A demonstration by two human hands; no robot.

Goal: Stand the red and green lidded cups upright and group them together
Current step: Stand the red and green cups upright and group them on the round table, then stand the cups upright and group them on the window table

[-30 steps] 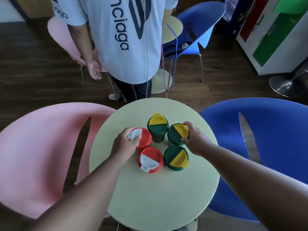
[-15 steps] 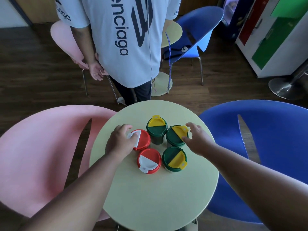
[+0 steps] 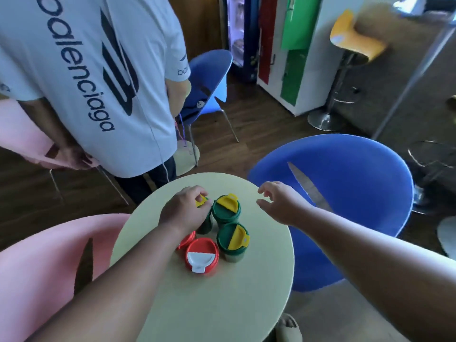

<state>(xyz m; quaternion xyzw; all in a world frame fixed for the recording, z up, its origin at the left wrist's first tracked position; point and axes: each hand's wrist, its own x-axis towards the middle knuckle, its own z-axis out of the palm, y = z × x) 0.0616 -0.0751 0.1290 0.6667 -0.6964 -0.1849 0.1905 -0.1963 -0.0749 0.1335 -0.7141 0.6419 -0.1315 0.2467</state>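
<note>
Bystander (image 3: 98, 77) beyond round table (image 3: 204, 304)

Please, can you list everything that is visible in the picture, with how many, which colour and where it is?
green lidded cups: three, green lids with yellow flaps, upright, far side of cluster; one under left hand
red lidded cups: two, red lids with white flaps, near-left of cluster; one partly hidden by left arm
round table: one, pale yellow-green, centre
pink chairs: two, left
blue chairs: two, right and behind
yellow stool: one, far right
standing person: one, white shirt, beyond table
left hand: on a green cup's lid
right hand: open, above table, touching nothing
</note>
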